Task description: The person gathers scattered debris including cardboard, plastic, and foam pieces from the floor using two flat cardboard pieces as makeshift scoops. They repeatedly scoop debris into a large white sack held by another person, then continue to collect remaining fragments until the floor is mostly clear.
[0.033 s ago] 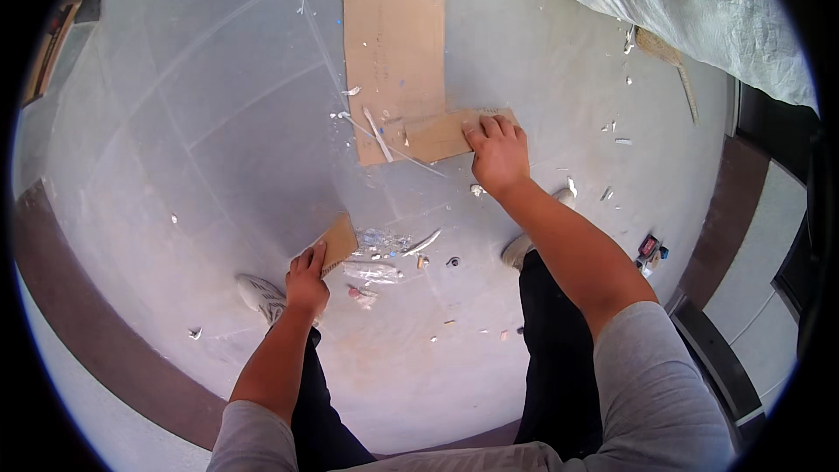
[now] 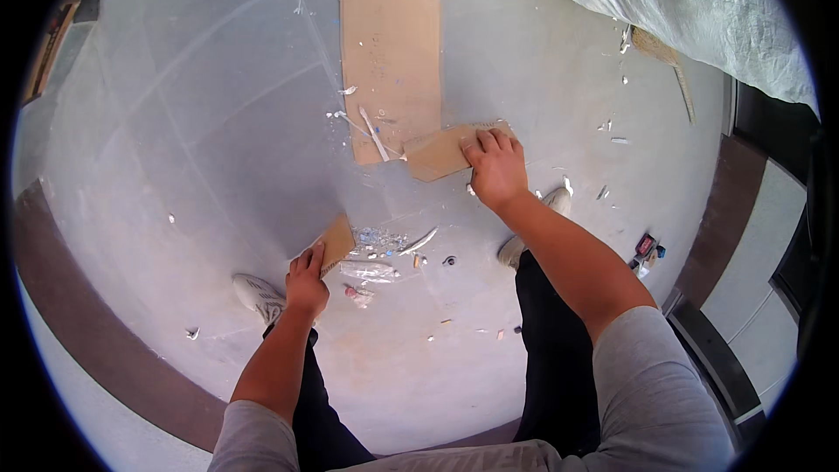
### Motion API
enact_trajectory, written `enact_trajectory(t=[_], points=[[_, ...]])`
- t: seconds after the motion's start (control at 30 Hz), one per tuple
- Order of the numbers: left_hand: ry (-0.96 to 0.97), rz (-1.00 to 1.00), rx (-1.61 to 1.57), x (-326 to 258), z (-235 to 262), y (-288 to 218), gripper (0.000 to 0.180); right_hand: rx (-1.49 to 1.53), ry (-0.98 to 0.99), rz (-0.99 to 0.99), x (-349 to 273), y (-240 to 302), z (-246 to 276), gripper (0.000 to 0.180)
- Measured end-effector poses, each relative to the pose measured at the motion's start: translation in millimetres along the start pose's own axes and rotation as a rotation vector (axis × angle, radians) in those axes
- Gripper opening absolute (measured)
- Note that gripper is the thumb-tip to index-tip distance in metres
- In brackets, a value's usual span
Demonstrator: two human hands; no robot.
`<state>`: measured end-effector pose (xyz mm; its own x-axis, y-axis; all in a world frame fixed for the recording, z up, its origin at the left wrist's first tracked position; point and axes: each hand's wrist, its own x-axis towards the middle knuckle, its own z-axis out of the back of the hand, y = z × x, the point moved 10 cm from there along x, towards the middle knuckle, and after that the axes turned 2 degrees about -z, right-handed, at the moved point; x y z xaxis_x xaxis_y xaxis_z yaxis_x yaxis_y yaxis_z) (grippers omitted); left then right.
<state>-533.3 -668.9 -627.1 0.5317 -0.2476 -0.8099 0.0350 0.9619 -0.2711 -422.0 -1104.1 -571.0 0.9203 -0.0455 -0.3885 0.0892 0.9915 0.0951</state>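
Observation:
My right hand [image 2: 498, 166] grips the right part of a brown cardboard piece [image 2: 435, 154], thumb near me and fingers over its upper edge. The left end of this piece meets the lower right corner of a larger flat cardboard sheet [image 2: 391, 52] on the floor. On that sheet's lower part lies a thin white strip [image 2: 373, 133]. My left hand [image 2: 306, 280] is closed on a smaller cardboard piece [image 2: 337, 241], held tilted beside a heap of litter [image 2: 376, 240]. Close by the heap are a crumpled clear plastic bottle [image 2: 368, 270] and a white strip [image 2: 419, 240].
Small white scraps [image 2: 609, 125] are scattered on the grey floor [image 2: 236, 166]. A large white sheet [image 2: 682, 0] covers the upper right, with a brush-like tool [image 2: 657, 48] at its edge. A small red and black object [image 2: 646, 246] lies at right, near a raised border [image 2: 718, 201].
The cardboard in my right hand has shifted slightly down and toward me, off most of the large sheet, and tilts differently. My left hand is almost unmoved.

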Motion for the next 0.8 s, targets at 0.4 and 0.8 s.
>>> enact_trajectory(t=[0.4, 0.8], points=[[0.070, 0.013, 0.075, 4, -7, -5, 0.090, 0.547, -0.298, -1.508, -303, -358, -38, 0.045], [-0.080, -0.035, 0.017, 6, -29, -15, 0.098, 1.034, -0.390, -2.025, -311, -546, -190, 0.039]])
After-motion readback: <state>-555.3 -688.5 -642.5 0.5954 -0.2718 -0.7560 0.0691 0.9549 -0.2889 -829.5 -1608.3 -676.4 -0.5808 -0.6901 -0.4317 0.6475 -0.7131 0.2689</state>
